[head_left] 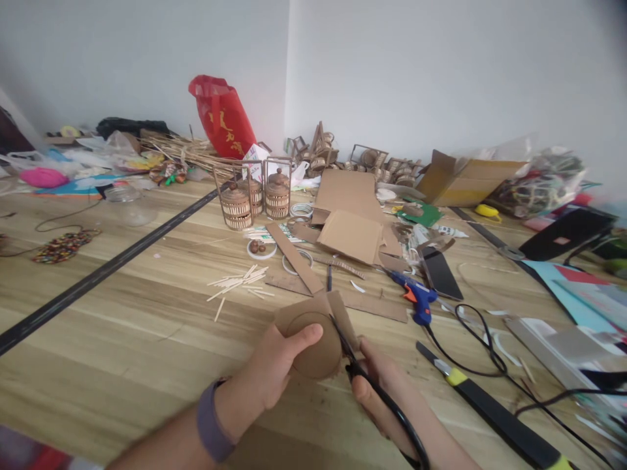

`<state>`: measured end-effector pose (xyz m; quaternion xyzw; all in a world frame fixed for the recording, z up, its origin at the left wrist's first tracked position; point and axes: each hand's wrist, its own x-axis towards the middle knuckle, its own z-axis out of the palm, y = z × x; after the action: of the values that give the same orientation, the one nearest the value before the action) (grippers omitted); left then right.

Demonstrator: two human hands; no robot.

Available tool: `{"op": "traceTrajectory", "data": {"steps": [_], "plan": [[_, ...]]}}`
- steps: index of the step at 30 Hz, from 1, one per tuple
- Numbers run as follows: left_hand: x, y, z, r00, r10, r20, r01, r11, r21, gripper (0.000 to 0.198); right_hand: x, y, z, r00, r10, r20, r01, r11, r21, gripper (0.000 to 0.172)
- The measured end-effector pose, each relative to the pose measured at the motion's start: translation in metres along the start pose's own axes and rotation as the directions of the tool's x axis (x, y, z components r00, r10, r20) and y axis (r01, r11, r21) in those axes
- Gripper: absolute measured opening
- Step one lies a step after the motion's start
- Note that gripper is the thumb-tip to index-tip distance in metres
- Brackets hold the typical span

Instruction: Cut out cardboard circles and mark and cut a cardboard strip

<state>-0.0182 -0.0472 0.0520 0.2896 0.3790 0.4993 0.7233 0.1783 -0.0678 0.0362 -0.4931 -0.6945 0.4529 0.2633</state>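
My left hand (279,359) grips a piece of brown cardboard (318,356), thumb on top. A circle is drawn on the piece, and part of its edge looks cut along the line. My right hand (386,385) is closed round the black handles of a pair of scissors (350,346). Their blades lie at the right side of the circle, with a flap of cardboard beyond them. Beneath and ahead of the hands is the wooden table (166,365). My right fingers are partly hidden behind the handles.
Right of my hands lie a blue glue gun (416,294), a utility knife (499,405) and a phone (441,271). Ahead are small bamboo baskets (238,205), cardboard sheets (350,235), thin sticks (240,282) and tape rolls (297,261). A red bag (223,117) stands by the wall.
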Motion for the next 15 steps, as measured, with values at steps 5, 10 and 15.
{"op": "traceTrajectory", "data": {"steps": [5,10,15], "plan": [[0.002,-0.001,-0.002,1.000,-0.009,0.026,0.009,1.000,0.014,0.053,-0.004,-0.001,0.001,0.999,0.043,-0.024,-0.041,0.996,0.075,0.100],[0.003,-0.007,-0.002,1.000,-0.011,0.004,0.011,1.000,-0.003,0.055,-0.001,0.010,-0.001,0.999,-0.035,0.041,0.030,0.994,0.101,0.101],[0.002,-0.008,-0.001,1.000,-0.003,0.017,0.003,1.000,-0.010,0.053,0.002,0.021,0.003,0.994,-0.106,0.000,0.105,0.990,0.094,0.102]]}}
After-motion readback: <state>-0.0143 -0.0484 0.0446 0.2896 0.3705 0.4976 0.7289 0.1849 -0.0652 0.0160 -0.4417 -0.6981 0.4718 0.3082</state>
